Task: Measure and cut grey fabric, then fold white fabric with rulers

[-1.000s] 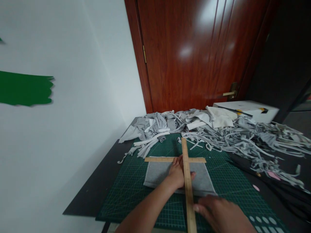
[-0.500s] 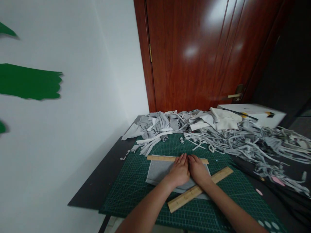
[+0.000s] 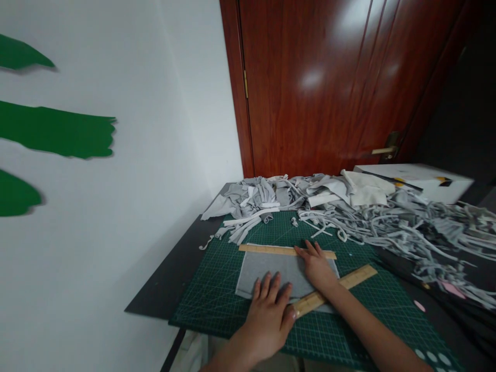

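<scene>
Fingers [image 3: 311, 249] of my right hand [image 3: 319, 269] are spread, clasping nothing, their tips on the far wooden ruler [image 3: 267, 249] toward its right end, along the far edge of the gray fabric piece [image 3: 259, 266]. Splayed and loose too, my left hand [image 3: 268, 319] reaches over the fabric's near edge, its thumb against the lower end of the slanted wooden ruler [image 3: 358, 277] but not visibly wrapped round it. That second ruler crosses the fabric's near right part, beneath my right forearm [image 3: 368, 321]. As I judge it, the fabric is laid out flat and the far ruler set along its edge, while the slanted one is not squared to it; I can make out no line or cut across the cloth. All this lies on the green cutting mat [image 3: 217, 294], over the black counter [image 3: 166, 284]. Beyond are gray fabric scraps [image 3: 253, 194], with a tangle of cloth strips [image 3: 372, 225] rightward and a white box [image 3: 445, 194] behind.
</scene>
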Action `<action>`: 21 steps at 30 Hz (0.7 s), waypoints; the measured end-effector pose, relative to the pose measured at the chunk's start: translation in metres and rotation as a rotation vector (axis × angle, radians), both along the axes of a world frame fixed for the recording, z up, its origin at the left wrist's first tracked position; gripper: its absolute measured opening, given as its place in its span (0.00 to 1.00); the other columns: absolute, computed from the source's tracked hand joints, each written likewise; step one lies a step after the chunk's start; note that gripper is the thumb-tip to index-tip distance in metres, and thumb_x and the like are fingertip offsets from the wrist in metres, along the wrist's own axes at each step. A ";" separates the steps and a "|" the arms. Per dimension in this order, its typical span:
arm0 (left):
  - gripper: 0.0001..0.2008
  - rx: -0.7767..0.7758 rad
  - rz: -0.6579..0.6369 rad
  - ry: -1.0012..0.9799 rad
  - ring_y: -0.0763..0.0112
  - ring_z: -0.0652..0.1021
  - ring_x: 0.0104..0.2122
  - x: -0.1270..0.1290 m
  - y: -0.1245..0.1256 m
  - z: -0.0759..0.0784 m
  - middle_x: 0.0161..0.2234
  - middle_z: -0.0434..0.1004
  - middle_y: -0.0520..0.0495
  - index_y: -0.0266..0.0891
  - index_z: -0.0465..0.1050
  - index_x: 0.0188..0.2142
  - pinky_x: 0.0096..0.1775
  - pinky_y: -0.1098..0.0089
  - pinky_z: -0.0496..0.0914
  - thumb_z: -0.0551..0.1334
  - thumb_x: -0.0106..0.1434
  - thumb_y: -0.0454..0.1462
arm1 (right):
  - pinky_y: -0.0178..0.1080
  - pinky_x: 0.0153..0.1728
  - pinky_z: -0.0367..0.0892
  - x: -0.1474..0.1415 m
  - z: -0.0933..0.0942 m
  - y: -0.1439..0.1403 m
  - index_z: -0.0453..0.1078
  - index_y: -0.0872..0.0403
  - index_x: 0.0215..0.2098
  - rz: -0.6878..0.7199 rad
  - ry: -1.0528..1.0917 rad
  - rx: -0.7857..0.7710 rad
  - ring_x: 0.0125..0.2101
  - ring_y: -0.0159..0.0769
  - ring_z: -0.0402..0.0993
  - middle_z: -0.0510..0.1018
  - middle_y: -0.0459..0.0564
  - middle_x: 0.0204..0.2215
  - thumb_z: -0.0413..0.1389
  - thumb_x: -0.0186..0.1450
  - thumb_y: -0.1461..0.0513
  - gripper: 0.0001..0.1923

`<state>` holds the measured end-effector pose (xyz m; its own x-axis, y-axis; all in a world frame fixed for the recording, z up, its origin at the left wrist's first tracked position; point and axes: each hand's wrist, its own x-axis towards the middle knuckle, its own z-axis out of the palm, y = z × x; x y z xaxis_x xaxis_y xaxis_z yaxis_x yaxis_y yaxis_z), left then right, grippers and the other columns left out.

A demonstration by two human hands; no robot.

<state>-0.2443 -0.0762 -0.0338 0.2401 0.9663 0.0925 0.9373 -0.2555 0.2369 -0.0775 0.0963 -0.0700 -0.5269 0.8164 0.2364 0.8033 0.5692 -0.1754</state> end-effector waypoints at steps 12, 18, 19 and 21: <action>0.32 0.181 -0.260 0.158 0.52 0.65 0.58 -0.028 -0.036 -0.030 0.61 0.62 0.45 0.45 0.50 0.65 0.56 0.53 0.63 0.56 0.65 0.48 | 0.56 0.54 0.55 -0.007 0.021 -0.006 0.64 0.48 0.59 -0.145 -0.039 -0.085 0.63 0.53 0.48 0.59 0.56 0.63 0.43 0.68 0.63 0.23; 0.30 0.088 -0.201 0.075 0.54 0.72 0.49 -0.017 -0.031 0.007 0.53 0.71 0.42 0.44 0.59 0.61 0.51 0.58 0.68 0.57 0.62 0.52 | 0.54 0.58 0.50 -0.010 0.022 -0.016 0.59 0.49 0.62 -0.193 -0.054 -0.078 0.64 0.51 0.48 0.57 0.59 0.64 0.41 0.70 0.62 0.23; 0.29 0.047 -0.176 0.018 0.57 0.73 0.48 -0.014 -0.024 0.017 0.50 0.73 0.44 0.45 0.61 0.60 0.50 0.61 0.68 0.56 0.63 0.53 | 0.53 0.58 0.49 -0.010 0.022 -0.017 0.59 0.49 0.62 -0.200 -0.056 -0.070 0.64 0.51 0.47 0.57 0.59 0.64 0.42 0.70 0.62 0.23; 0.20 -0.016 -0.116 -0.083 0.64 0.74 0.45 -0.012 -0.003 0.034 0.47 0.75 0.47 0.46 0.66 0.56 0.49 0.67 0.68 0.50 0.69 0.46 | 0.53 0.58 0.50 -0.011 0.021 -0.019 0.59 0.48 0.62 -0.204 -0.059 -0.055 0.64 0.51 0.48 0.57 0.58 0.64 0.42 0.69 0.63 0.23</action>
